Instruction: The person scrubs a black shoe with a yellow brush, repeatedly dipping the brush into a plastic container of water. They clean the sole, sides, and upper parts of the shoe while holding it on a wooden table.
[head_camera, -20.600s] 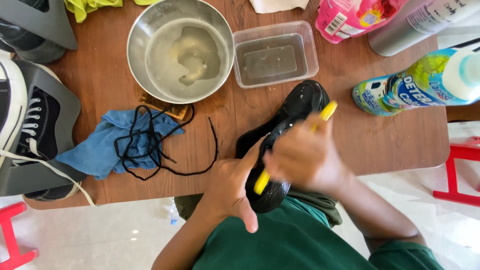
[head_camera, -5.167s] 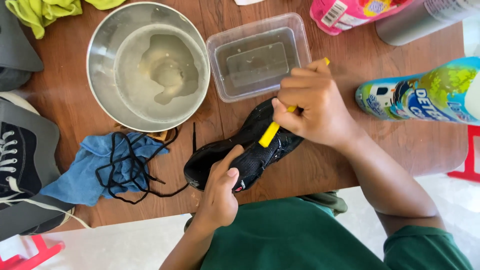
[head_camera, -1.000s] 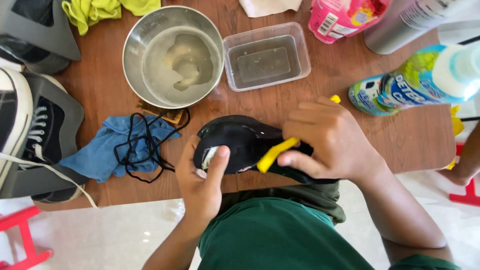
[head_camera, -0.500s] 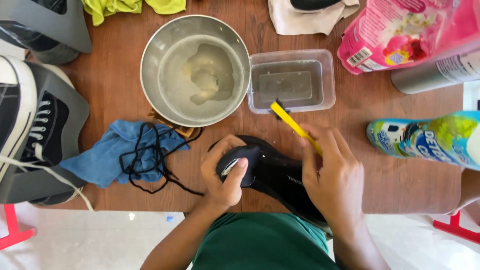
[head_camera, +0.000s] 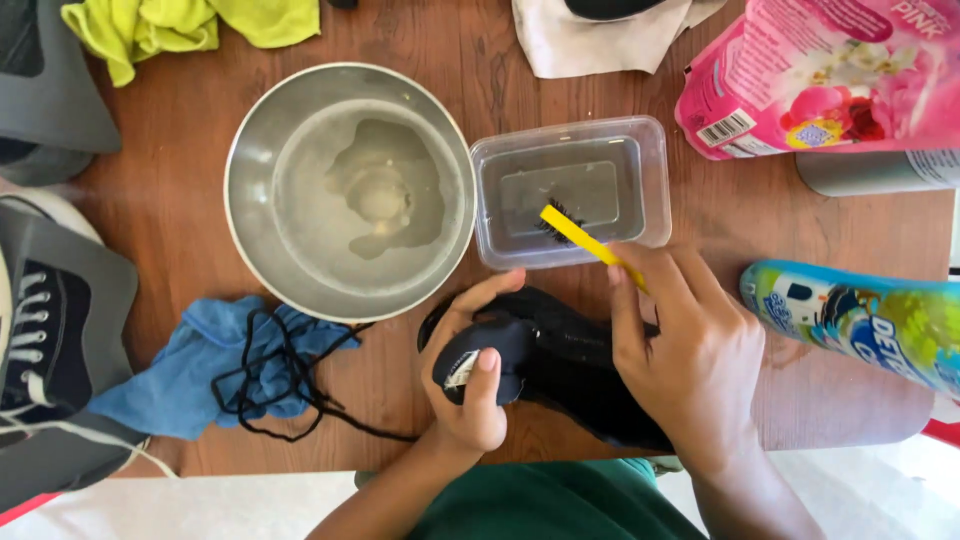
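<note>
**Brush dipped in tub, shoe held near edge**

Right now your right hand (head_camera: 690, 365) is closed around the yellow plastic-handled brush (head_camera: 590, 240), whose dark bristle head sits inside the clear rectangular plastic tub (head_camera: 655, 190) of water, just beyond your fingers. The brush's long axis runs diagonally, bristles far-left, handle near-right into your grip. Your left hand (head_camera: 470, 385) is wrapped around the toe end of the black fabric shoe (head_camera: 570, 365), thumb on top. That shoe lies at the near table edge, long axis left to right, directly nearer than the tub and under your right palm, so the brush hand is the closer one to it. Left of the tub sits a round steel bowl (head_camera: 250, 190) of cloudy water; black laces (head_camera: 270, 385) lie on a blue cloth (head_camera: 190, 385) further left.
</note>
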